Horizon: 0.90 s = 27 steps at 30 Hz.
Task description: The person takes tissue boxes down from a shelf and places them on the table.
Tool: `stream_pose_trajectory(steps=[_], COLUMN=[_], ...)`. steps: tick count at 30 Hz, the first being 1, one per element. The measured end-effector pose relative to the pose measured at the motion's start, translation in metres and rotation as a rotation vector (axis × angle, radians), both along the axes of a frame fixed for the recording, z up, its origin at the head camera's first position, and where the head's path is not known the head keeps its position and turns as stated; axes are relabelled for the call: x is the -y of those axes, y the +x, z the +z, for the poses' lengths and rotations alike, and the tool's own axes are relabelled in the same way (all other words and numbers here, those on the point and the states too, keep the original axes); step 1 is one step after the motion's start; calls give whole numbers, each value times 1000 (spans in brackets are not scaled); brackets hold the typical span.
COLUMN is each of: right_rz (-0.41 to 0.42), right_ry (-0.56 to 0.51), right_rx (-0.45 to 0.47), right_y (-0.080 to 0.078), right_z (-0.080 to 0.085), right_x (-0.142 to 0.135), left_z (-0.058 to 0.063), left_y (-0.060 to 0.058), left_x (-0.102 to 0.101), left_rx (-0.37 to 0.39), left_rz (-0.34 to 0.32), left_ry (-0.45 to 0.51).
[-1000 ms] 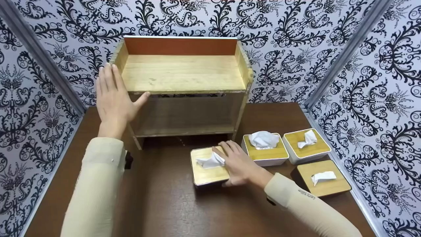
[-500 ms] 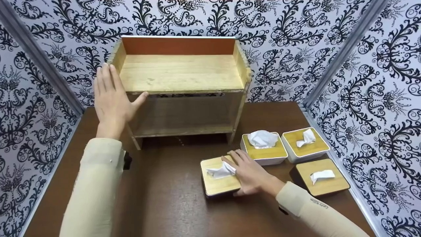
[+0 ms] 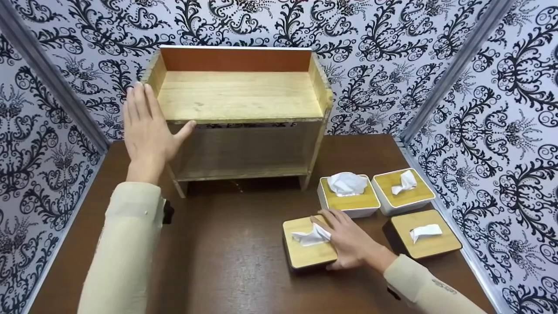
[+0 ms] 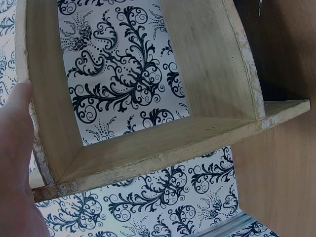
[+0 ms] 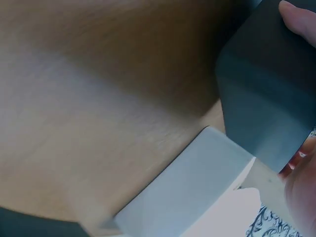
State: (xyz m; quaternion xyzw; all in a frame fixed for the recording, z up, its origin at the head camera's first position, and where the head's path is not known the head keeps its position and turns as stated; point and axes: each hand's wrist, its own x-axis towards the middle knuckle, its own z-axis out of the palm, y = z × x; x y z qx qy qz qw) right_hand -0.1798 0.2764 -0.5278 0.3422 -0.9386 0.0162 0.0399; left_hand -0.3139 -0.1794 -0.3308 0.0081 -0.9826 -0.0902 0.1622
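Observation:
My right hand [image 3: 351, 242] grips the right side of a dark tissue box [image 3: 305, 257] with a light wooden lid and a white tissue poking out. In the right wrist view the thumb [image 5: 298, 22] lies on the dark box [image 5: 266, 98]. Whether this box touches the table or hangs just above it, I cannot tell. My left hand [image 3: 146, 131] rests against the left side of a wooden shelf unit [image 3: 239, 93], fingers straight and thumb spread towards the front edge of its upper board. The left wrist view shows that hand [image 4: 17, 168] at the shelf's edge.
Behind the gripped box stands a white tissue box [image 3: 353, 203] with a wooden lid. A second white tissue box [image 3: 405, 196] is beside it, and another dark one [image 3: 429, 248] sits in front of that. Patterned walls [image 3: 514, 109] enclose the brown table [image 3: 226, 270].
My right hand has carried the dark tissue box to the right and towards me, away from the shelf unit and closer to the other boxes. The left hand stays on the shelf.

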Motion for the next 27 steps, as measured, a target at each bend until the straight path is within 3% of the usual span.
stream_pose_trajectory(steps=[20, 27], right_rz=[-22, -71], right_ry=[-24, -24], right_rx=[-77, -37], right_y=[11, 14], right_z=[-8, -7], right_x=[-71, -92], left_z=[-1, -1], left_y=[-2, -2], left_x=[1, 1], left_rx=[2, 5], left_rz=[-3, -3], left_ry=[11, 16])
